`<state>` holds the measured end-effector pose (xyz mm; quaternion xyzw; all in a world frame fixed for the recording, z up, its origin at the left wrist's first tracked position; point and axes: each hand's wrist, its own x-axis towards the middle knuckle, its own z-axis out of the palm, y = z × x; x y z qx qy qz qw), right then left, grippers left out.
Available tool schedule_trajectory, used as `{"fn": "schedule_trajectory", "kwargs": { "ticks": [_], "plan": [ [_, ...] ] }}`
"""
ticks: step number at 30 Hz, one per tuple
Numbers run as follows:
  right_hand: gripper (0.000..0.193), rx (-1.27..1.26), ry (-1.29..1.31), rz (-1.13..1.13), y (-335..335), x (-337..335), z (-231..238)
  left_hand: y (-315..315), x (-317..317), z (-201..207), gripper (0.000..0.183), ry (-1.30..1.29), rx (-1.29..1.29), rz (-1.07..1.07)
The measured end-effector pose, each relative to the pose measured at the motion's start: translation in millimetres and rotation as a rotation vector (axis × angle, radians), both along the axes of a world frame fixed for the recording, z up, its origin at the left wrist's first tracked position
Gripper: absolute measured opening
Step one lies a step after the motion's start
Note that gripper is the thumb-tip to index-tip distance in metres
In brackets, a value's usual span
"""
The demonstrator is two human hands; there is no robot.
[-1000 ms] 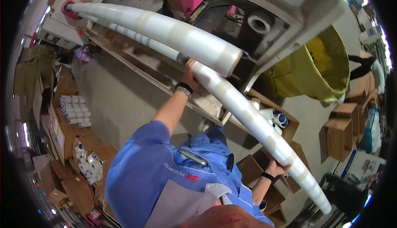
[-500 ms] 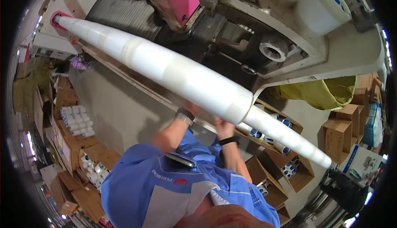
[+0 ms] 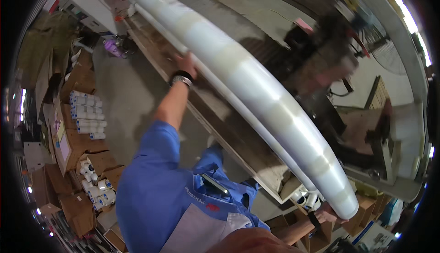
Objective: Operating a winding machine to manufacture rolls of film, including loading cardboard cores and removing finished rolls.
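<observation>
A thick white roll (image 3: 256, 88), banded with dull cream patches, slants from the upper left to the lower right. Along its near side runs a long slim white tube (image 3: 238, 108). My left hand (image 3: 185, 65), below a dark band and a metal watch, is closed on the slim tube near its upper part; some fingertips are hidden. At the lower right my right hand (image 3: 326, 214), with a black wristband, grips the near end of the thick roll from below. Its far fingers are partly covered by the roll.
A long brown machine ledge (image 3: 201, 106) lies under the rolls. Dark machinery (image 3: 325, 65) stands beyond them, blurred. Small white rolls (image 3: 87, 111) are stacked at the left, with more in open cardboard boxes (image 3: 75, 211). White rolls (image 3: 307, 200) sit near the ledge's right end.
My hands have spread from the middle, the left up and leftward, the right out to the lower right end. The view has shifted, and the slim tube now shows beside the thick roll.
</observation>
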<state>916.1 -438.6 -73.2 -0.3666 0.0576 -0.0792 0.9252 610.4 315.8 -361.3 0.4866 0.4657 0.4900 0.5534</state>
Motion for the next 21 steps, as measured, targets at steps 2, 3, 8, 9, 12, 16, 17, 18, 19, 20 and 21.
{"fn": "schedule_trajectory", "kwargs": {
  "ticks": [2,3,8,9,12,16,17,18,19,20,21],
  "plan": [
    [0.094,-0.042,0.044,-0.083,72,-46,29,-73,78,64,0.086,-0.182,-0.320,0.011],
    [0.094,-0.038,0.101,-0.103,109,-52,39,-79,80,78,0.087,-0.077,-0.270,0.119],
    [0.090,-0.016,0.064,-0.053,207,-72,24,33,27,54,0.076,-0.122,-0.204,0.266],
    [0.089,0.020,0.052,-0.010,207,-72,16,49,28,65,0.064,-0.224,-0.134,0.303],
    [0.086,0.066,-0.015,0.084,219,-83,5,121,8,73,0.060,-0.213,-0.199,0.340],
    [0.088,-0.046,0.037,-0.121,296,-108,28,198,-26,70,0.054,-0.211,-0.411,0.394],
    [0.087,-0.032,0.038,-0.098,311,-114,26,216,-33,70,0.052,-0.213,-0.474,0.410],
    [0.087,-0.019,0.039,-0.075,326,-121,24,232,-40,68,0.051,-0.221,-0.512,0.432],
    [0.087,-0.005,0.040,-0.053,342,-128,23,240,-47,64,0.051,-0.220,-0.509,0.436],
    [0.087,-0.008,0.041,-0.069,368,-137,26,241,-39,61,0.045,-0.084,-0.376,0.367],
    [0.087,0.008,0.058,-0.140,399,-151,35,233,-37,59,0.039,0.061,-0.246,0.289]
  ]
}}
